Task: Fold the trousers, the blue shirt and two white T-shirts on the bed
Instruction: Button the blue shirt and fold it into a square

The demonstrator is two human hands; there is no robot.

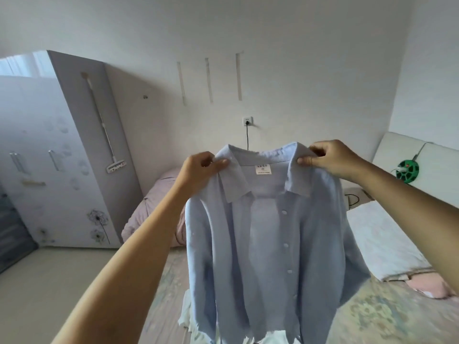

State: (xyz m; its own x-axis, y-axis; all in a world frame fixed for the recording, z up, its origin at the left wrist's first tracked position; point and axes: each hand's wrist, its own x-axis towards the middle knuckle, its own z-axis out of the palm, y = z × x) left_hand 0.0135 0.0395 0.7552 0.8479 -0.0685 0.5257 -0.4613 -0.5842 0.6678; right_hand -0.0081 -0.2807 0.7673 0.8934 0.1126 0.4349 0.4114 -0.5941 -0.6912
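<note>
- Head view: blue shirt (pixel 263 234) hung above the bed (pixel 372 316), open front facing the camera.
- Left hand (pixel 201 170) and right hand (pixel 330 157) each pinched a shoulder beside the collar.
- Judgement: keep shoulders level, lower flat onto bed before folding.

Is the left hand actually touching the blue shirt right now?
Touching. The head view shows the left hand pinching the blue shirt at the collar's left end, its thumb pressed on the fabric, holding it up.
</note>
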